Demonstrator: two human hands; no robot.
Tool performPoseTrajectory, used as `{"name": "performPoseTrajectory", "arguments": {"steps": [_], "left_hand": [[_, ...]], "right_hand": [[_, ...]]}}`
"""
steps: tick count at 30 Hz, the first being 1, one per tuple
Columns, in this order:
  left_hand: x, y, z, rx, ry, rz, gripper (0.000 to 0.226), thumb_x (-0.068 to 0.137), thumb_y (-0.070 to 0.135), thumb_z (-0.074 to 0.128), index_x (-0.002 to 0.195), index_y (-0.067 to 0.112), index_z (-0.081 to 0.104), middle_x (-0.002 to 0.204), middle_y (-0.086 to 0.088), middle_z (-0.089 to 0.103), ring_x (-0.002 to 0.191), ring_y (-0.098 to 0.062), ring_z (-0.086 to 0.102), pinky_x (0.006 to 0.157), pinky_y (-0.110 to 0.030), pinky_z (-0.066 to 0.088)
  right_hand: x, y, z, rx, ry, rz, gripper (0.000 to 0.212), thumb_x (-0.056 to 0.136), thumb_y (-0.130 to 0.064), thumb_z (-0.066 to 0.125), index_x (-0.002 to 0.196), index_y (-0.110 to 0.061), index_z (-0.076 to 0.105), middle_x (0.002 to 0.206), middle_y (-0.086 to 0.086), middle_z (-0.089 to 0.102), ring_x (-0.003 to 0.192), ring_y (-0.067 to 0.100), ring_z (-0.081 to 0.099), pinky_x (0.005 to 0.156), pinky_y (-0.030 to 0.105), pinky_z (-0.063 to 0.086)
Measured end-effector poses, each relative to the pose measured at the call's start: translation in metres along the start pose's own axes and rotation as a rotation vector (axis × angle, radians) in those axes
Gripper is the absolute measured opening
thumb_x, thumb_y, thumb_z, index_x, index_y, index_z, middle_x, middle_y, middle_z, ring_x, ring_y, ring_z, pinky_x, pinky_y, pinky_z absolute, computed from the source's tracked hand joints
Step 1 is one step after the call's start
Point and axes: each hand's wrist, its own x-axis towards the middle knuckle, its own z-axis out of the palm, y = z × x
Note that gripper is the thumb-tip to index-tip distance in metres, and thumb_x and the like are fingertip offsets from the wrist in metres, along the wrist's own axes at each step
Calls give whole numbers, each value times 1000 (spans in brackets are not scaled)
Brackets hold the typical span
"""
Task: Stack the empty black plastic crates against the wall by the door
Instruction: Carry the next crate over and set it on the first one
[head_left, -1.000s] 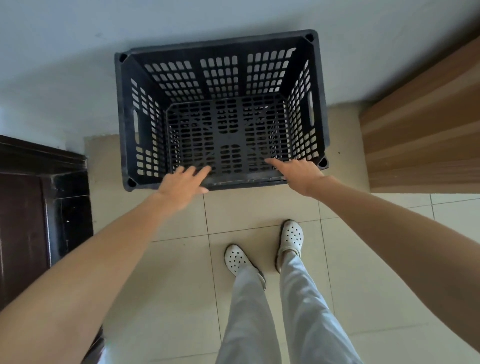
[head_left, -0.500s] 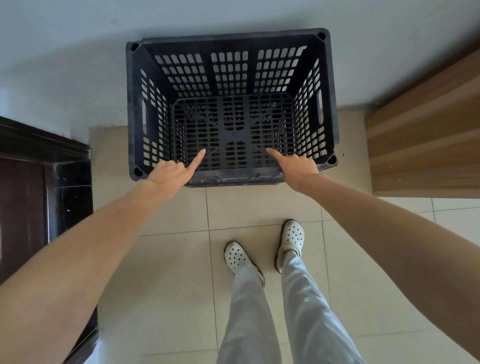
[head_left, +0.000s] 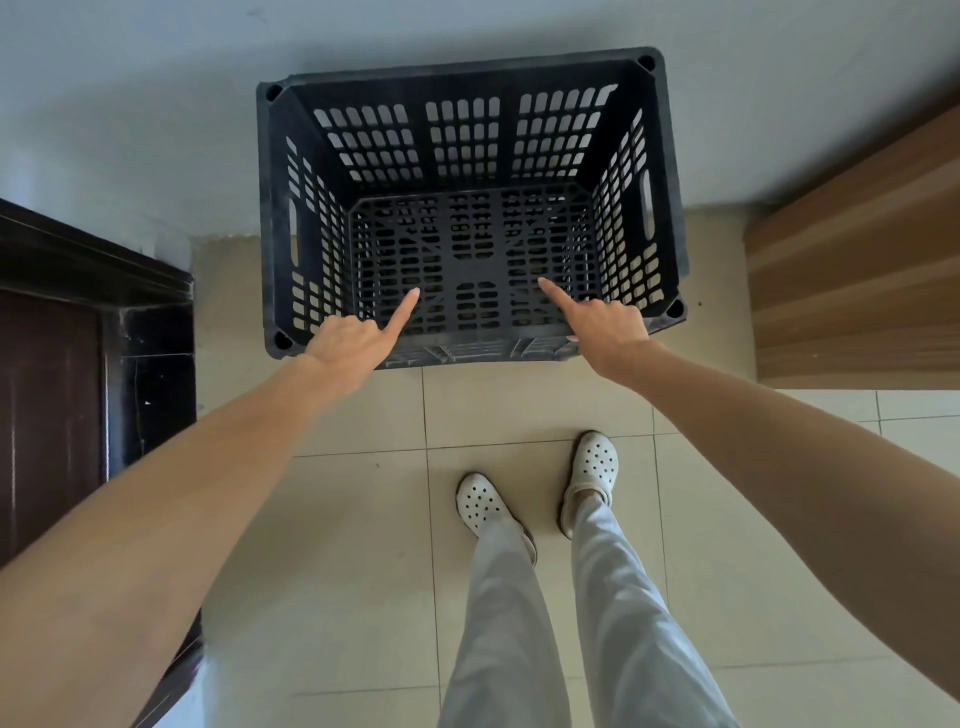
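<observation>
An empty black plastic crate (head_left: 470, 130) with slotted walls and floor stands against the pale wall, its open top facing me. My left hand (head_left: 345, 345) is at the near rim towards the left corner, index finger pointing into the crate and the other fingers curled over the rim. My right hand (head_left: 605, 330) holds the near rim towards the right corner the same way, with a thumb tip showing on the outer face. Whatever is under the crate is hidden.
A dark wooden door and frame (head_left: 78, 332) stand at the left. Striped brown wooden panelling (head_left: 857, 270) is on the right. Beige floor tiles (head_left: 363, 571) lie below me, with my legs and white perforated clogs (head_left: 592, 467) just behind the crate.
The crate has shifted a little to the right and towards the wall. Both hands went from spread fingers on the near rim to curled fingers with index fingers extended.
</observation>
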Motion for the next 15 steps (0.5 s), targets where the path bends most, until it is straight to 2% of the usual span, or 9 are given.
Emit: {"name": "performPoseTrajectory", "arguments": {"steps": [4, 8, 10, 12, 15], "left_hand": [[2, 0, 11, -87, 70, -10, 111, 82, -7, 58, 148, 16, -29, 58, 1, 49, 47, -14, 43, 51, -30, 41], [15, 10, 10, -180, 257, 39, 97, 96, 27, 54, 149, 25, -27, 93, -4, 66, 79, -25, 63, 60, -35, 44], [25, 30, -4, -201, 319, 104, 91, 97, 37, 51, 150, 26, -23, 100, -6, 66, 86, -27, 65, 63, -35, 47], [36, 56, -20, -235, 347, 134, 87, 98, 38, 49, 152, 26, -17, 102, -5, 66, 87, -27, 64, 59, -33, 41], [52, 83, -33, -347, 353, 132, 79, 98, 35, 50, 155, 27, -4, 102, -5, 65, 86, -27, 65, 56, -32, 38]], "right_hand": [[-3, 1, 7, -5, 57, 14, 100, 91, 2, 53, 154, -31, -17, 91, 7, 68, 67, 24, 54, 61, 35, 40], [0, 4, 10, 1, 77, 7, 100, 90, 3, 54, 154, -30, -16, 93, 7, 68, 71, 25, 60, 61, 36, 43], [1, 6, 11, 23, 78, -3, 98, 89, 4, 53, 155, -28, -12, 95, 6, 67, 72, 26, 59, 61, 36, 42], [2, 9, 9, 58, 71, -34, 87, 90, 1, 54, 154, -26, 2, 103, 6, 65, 79, 30, 62, 62, 38, 44], [6, 22, 4, 76, 15, -131, 54, 94, -19, 59, 140, -24, 32, 119, 4, 60, 96, 32, 65, 69, 41, 49]]}}
